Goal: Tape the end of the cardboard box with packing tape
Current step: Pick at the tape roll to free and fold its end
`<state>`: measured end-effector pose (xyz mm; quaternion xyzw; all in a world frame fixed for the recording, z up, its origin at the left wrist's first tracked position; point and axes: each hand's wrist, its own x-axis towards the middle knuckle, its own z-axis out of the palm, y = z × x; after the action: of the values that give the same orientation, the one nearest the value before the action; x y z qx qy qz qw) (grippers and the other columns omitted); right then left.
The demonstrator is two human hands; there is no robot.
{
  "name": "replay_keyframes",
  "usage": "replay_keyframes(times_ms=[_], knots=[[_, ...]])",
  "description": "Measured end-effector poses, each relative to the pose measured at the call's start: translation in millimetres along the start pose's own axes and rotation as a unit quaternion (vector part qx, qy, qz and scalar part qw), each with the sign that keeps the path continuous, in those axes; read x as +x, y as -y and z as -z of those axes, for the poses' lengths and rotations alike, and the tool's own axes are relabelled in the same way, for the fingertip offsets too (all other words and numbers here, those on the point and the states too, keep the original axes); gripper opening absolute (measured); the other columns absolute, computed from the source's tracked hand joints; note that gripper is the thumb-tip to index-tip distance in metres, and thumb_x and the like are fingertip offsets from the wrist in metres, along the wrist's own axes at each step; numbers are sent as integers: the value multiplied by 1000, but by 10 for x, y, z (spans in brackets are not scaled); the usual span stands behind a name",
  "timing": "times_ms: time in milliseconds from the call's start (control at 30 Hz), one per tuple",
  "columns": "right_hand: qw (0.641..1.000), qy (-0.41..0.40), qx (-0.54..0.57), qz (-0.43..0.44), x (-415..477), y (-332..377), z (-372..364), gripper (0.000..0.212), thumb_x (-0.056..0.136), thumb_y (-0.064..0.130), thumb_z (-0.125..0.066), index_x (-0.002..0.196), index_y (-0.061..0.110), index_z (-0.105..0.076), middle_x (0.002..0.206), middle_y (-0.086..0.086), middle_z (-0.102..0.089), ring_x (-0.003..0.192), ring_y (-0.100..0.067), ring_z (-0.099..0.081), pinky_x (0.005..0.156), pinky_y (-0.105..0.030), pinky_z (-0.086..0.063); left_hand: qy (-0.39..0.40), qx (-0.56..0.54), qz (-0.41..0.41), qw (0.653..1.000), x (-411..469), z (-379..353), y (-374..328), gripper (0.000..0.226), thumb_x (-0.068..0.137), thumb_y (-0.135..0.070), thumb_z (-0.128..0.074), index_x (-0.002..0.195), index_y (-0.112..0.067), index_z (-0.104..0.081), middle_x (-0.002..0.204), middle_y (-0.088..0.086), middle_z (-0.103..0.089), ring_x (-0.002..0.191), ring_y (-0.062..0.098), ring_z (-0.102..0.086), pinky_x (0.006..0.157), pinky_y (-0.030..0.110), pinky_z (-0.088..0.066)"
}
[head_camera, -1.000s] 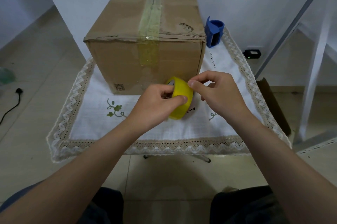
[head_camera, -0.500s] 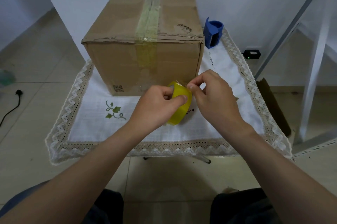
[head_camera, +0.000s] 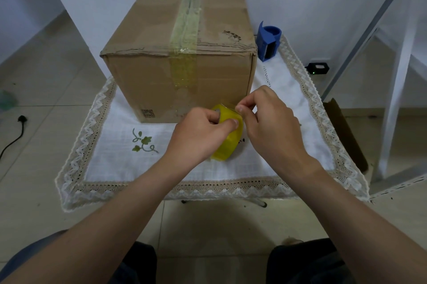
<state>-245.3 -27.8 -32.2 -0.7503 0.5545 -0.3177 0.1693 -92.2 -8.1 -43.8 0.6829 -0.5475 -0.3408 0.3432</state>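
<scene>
I'm at the starting step: getting the tape's free end loose, before any new strip goes on. My left hand is wrapped around the yellow tape roll, thumb pressed on its outer face and fingers curled at its core, holding it up on edge just above the white lace-edged cloth that covers the surface, a little below the middle of the frame. My right hand sits just to the right of the roll with thumb and forefinger pinched narrow at its top rim; a thin clear edge shows there, so I judge I have the end of the tape between them, though I can't tell how firmly.

The cardboard box stands in the upper middle of the frame, its near end face turned toward me, just behind the roll. An older yellowish strip runs along the top seam and partway down that face. A blue tape dispenser sits beside the box's right rear corner, untouched.

Next I need to peel a length free, keeping the strip from folding onto itself, then carry the roll up to the end face and press the loose end down along the seam.
</scene>
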Motion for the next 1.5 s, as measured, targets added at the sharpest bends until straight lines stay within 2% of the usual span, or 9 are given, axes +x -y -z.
replay_keyframes(times_ms=[533, 700, 800, 900, 1000, 1133, 1200, 1333, 1500], knots=[[999, -17, -18, 41, -5, 37, -65, 13, 104, 29, -54, 94, 22, -58, 106, 8, -56, 81, -23, -61, 72, -45, -50, 20, -51, 50, 997, 29, 44, -15, 67, 66, -58, -65, 90, 4, -70, 77, 3, -54, 72, 22, -53, 71, 37, -37], [997, -19, -33, 65, -3, 49, -106, 14, 104, 29, -53, 96, 19, -58, 107, 5, -55, 78, -26, -61, 70, -49, -52, 15, -51, 65, 996, 48, 28, 1, 68, 66, -59, -65, 96, 2, -72, 84, 24, -68, 91, 39, -71, 74, 42, -50], [996, -33, -28, 75, 10, 40, -92, 12, 104, 27, -55, 95, 19, -58, 104, 6, -56, 76, -23, -59, 67, -46, -51, 1, -62, 42, 997, 24, 41, -19, 66, 68, -58, -65, 93, 3, -71, 74, 11, -60, 72, 33, -64, 70, 37, -42], [996, -50, 37, 65, 53, 22, -48, 8, 98, 23, -64, 91, 20, -62, 95, 10, -61, 72, -12, -58, 68, -36, -50, -11, -66, -8, 998, -20, 55, -20, 54, 76, -53, -65, 86, 0, -72, 70, 19, -60, 63, 20, -52, 64, 34, -39], [988, -22, 152, -23, 96, 24, -7, 11, 90, 24, -75, 88, 21, -65, 86, 9, -70, 66, -11, -63, 63, -26, -52, -1, -57, -27, 998, -69, 65, -19, 47, 78, -52, -64, 82, -7, -76, 82, 25, -70, 64, 24, -58, 65, 35, -42], [962, 25, 251, -106, 160, -13, 15, 21, 80, 25, -87, 89, 16, -71, 90, -2, -75, 69, -24, -70, 69, -43, -64, -5, -16, -37, 999, -96, 45, -14, 46, 78, -55, -63, 83, -11, -77, 87, 19, -74, 81, 36, -70, 67, 47, -55], [952, 38, 278, -121, 194, -43, 35, 22, 80, 21, -88, 94, 14, -72, 85, -2, -74, 63, -9, -66, 63, -34, -63, -7, -7, -39, 999, -90, 37, -7, 47, 79, -56, -62, 84, -11, -77, 86, 18, -74, 78, 34, -71, 69, 50, -56], [946, 90, 285, -123, 212, -120, 57, 33, 87, 16, -81, 118, 15, -69, 75, 1, -69, 61, 2, -61, 55, -19, -55, 5, 19, -49, 999, -111, -5, 26, 56, 78, -56, -61, 83, -1, -69, 76, 25, -62, 59, 27, -52, 59, 35, -38], [974, 87, 203, -59, 184, -134, 26, 10, 92, 16, -75, 88, 24, -80, 93, 7, -76, 65, 7, -61, 61, -13, -48, 22, 28, -47, 998, -133, -11, 23, 61, 77, -58, -59, 86, 1, -67, 68, 20, -54, 58, 24, -47, 60, 36, -36]])
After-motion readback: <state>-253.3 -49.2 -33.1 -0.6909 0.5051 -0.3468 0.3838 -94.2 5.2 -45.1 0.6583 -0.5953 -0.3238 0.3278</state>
